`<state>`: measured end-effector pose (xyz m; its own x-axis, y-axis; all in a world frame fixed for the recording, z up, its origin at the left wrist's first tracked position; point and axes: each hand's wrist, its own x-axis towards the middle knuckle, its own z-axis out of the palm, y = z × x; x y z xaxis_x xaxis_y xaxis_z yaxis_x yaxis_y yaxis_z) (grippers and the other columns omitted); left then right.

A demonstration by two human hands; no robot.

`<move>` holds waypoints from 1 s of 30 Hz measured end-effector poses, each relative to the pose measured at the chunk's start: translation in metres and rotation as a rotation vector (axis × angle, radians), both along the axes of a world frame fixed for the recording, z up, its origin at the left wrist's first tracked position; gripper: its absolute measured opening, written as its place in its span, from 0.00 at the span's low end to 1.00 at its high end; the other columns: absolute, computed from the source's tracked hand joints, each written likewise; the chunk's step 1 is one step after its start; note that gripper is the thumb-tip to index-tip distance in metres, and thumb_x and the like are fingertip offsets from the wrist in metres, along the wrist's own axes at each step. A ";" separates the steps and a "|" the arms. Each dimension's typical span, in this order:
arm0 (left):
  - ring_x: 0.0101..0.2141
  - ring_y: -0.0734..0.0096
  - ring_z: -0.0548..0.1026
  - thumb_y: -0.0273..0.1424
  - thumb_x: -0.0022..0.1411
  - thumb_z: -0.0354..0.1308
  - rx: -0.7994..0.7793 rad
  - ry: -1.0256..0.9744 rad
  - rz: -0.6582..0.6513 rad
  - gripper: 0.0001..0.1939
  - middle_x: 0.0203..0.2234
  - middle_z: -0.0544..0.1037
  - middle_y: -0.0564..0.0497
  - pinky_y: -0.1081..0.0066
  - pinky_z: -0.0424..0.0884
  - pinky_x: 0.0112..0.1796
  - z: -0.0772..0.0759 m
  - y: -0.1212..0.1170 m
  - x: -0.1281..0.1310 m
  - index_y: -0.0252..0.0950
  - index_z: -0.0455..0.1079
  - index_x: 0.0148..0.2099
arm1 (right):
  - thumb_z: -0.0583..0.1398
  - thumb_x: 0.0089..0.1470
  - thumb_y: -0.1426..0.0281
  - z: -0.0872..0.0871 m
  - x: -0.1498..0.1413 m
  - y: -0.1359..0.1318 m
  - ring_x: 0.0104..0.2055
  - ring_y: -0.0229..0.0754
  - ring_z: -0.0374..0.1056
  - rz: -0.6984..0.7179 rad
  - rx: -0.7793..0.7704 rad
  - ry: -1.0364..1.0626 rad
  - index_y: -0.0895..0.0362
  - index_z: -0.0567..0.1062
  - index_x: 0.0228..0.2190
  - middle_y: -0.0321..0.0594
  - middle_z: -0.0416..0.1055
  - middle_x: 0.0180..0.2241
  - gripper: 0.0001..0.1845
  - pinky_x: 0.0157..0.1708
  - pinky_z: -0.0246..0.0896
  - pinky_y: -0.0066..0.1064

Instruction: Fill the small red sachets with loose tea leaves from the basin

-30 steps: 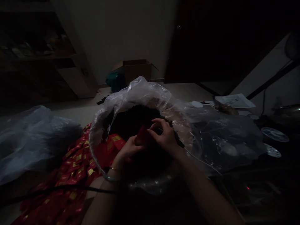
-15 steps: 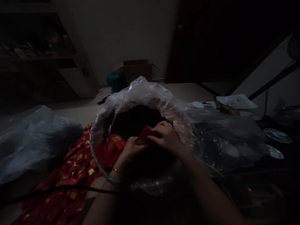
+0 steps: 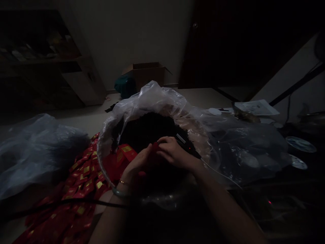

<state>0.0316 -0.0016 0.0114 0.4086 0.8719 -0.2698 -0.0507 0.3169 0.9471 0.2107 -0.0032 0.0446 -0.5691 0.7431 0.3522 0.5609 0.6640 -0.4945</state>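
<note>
The room is dim. A big clear plastic bag [image 3: 152, 98] lies open in front of me, filled with dark loose material [image 3: 147, 128]. Over its mouth both my hands meet around a small red packet [image 3: 154, 147]. My left hand [image 3: 138, 162], with a bracelet at the wrist, grips the packet from below with closed fingers. My right hand [image 3: 171, 150] pinches the packet's top edge from the right. Another red packet [image 3: 127, 151] with a gold label lies inside the bag, just left of my hands.
Several red packets [image 3: 81, 176] with gold labels are heaped at lower left, crossed by a dark cable [image 3: 63, 203]. A second plastic bag [image 3: 35, 145] lies far left. A cardboard box [image 3: 147, 73] and shelf [image 3: 63, 64] stand behind. Plates [image 3: 301, 144] and papers [image 3: 256, 107] sit right.
The red packet has sunk lower between my hands and shows less. My right hand moved down and flattened over it; my left hand shifted slightly right.
</note>
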 end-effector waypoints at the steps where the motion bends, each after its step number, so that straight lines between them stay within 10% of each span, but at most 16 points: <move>1: 0.22 0.74 0.67 0.49 0.56 0.54 -0.018 -0.033 0.019 0.22 0.21 0.71 0.53 0.73 0.64 0.24 -0.002 0.001 0.002 0.34 0.72 0.39 | 0.56 0.56 0.73 -0.001 0.000 0.000 0.49 0.47 0.63 0.001 -0.006 0.009 0.56 0.74 0.33 0.46 0.71 0.42 0.06 0.51 0.56 0.45; 9: 0.31 0.74 0.69 0.47 0.45 0.64 0.068 -0.075 0.129 0.25 0.32 0.71 0.55 0.75 0.65 0.33 -0.010 0.007 0.011 0.37 0.65 0.41 | 0.62 0.53 0.65 0.000 -0.004 0.000 0.44 0.42 0.68 -0.022 -0.193 0.087 0.54 0.74 0.39 0.38 0.74 0.36 0.11 0.61 0.38 0.53; 13: 0.28 0.75 0.68 0.51 0.44 0.62 0.103 -0.031 0.137 0.26 0.29 0.70 0.56 0.75 0.64 0.30 -0.008 0.008 0.012 0.36 0.63 0.37 | 0.59 0.56 0.66 0.001 -0.004 0.001 0.44 0.43 0.68 0.011 -0.271 0.043 0.55 0.74 0.24 0.35 0.73 0.28 0.10 0.61 0.32 0.58; 22: 0.21 0.79 0.62 0.49 0.47 0.60 0.133 0.098 0.049 0.22 0.21 0.67 0.57 0.77 0.57 0.22 -0.007 0.006 0.014 0.34 0.68 0.32 | 0.57 0.58 0.67 0.001 -0.002 -0.001 0.66 0.57 0.42 0.038 -0.392 0.000 0.55 0.77 0.24 0.41 0.74 0.42 0.14 0.59 0.26 0.66; 30: 0.21 0.79 0.64 0.51 0.43 0.63 0.076 0.037 0.188 0.26 0.21 0.71 0.56 0.78 0.58 0.22 0.004 0.010 0.001 0.33 0.71 0.34 | 0.57 0.56 0.64 -0.012 0.019 0.014 0.49 0.44 0.68 -0.219 -0.276 0.318 0.54 0.75 0.42 0.43 0.72 0.44 0.13 0.49 0.62 0.39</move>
<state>0.0325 0.0089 0.0153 0.2279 0.9502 -0.2125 -0.0665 0.2329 0.9702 0.2295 0.0106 0.0324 -0.2844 0.9239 0.2559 0.4653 0.3664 -0.8058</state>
